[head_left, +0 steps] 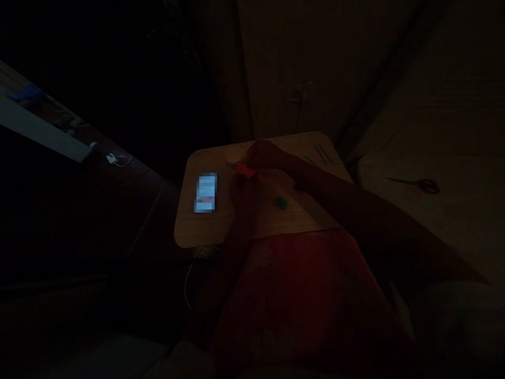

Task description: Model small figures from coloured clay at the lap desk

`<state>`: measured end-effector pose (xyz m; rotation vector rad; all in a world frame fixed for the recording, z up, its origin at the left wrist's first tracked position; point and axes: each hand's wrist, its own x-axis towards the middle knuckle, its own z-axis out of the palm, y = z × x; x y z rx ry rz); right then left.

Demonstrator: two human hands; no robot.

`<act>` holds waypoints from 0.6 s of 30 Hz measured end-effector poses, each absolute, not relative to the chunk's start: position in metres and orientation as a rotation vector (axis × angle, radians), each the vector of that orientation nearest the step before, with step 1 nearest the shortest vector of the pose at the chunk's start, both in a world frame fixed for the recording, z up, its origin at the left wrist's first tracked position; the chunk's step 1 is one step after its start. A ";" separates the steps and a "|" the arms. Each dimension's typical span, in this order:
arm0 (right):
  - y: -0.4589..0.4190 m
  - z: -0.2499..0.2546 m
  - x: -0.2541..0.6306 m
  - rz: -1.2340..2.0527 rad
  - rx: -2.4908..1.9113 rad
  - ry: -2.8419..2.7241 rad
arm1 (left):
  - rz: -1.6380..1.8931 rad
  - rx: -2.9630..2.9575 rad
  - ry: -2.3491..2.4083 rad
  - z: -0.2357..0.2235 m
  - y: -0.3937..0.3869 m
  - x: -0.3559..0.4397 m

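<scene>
The scene is very dark. A small wooden table (pixel 205 226) stands in front of me. My right hand (pixel 262 155) reaches over it from the right, fingers curled on a small red piece (pixel 246 169). My left hand (pixel 242 189) lies just below that piece, and its fingers are too dim to make out. A lit phone (pixel 205 192) lies on the table's left part. A small green piece (pixel 281 202) sits to the right of my hands.
A pair of scissors (pixel 420 183) lies on the pale surface at the right. Thin sticks (pixel 321 154) rest at the table's far right corner. A white charger and cable (pixel 114 159) lie on the dark surface at the left. Red cloth (pixel 300 295) covers my lap.
</scene>
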<state>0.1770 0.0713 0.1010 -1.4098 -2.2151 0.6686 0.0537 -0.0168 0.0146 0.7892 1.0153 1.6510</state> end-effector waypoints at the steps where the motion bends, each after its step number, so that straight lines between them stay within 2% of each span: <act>1: 0.069 0.101 0.177 0.705 -1.438 -2.217 | 1.653 0.807 1.010 0.015 -0.017 0.054; 10: 0.054 0.107 0.173 0.840 -1.452 -2.110 | 1.652 0.837 1.087 0.013 -0.013 0.054; 18: 0.045 0.097 0.175 1.119 -1.330 -1.797 | 1.691 0.952 1.082 0.022 -0.021 0.056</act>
